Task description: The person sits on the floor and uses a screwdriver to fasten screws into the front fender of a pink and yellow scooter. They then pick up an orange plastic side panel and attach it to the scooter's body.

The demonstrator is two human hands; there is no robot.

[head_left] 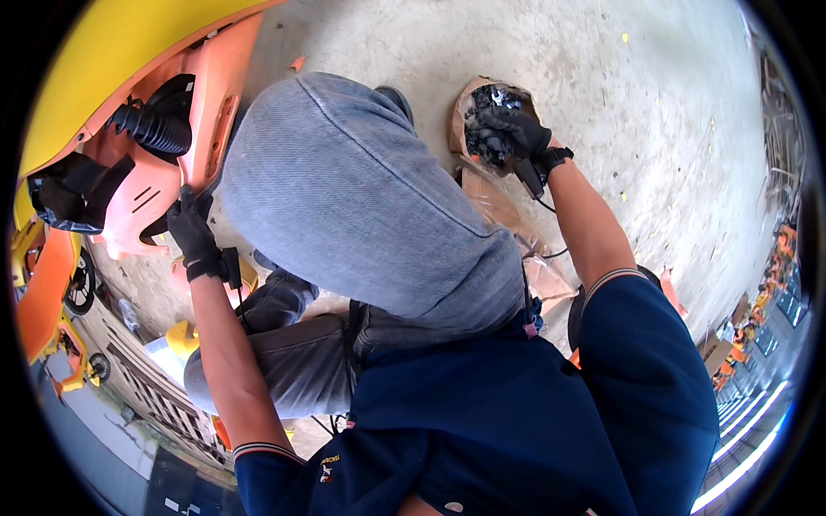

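My left hand (191, 225), in a black glove, is at the lower edge of an orange-pink plastic panel (215, 103). Its fingers are bent against that edge, and whatever they pinch is hidden. Off to the right, my right hand (516, 135), also gloved in black, reaches into an open brown bag (459, 129). Small black and silver parts (490, 96) fill the bag, looking like loose hardware. The fingers of this hand are drawn together among the parts, and their tips blend into the dark pile. Each wrist wears a black strap with a small device.
A yellow body panel (112, 60) arches over the upper left, with a black ribbed rubber boot (157, 129) beneath it. My raised knee in grey jeans (344, 189) stands between my hands. Clear plastic and brown wrapping (499, 206) lie below the bag on the concrete floor (619, 112).
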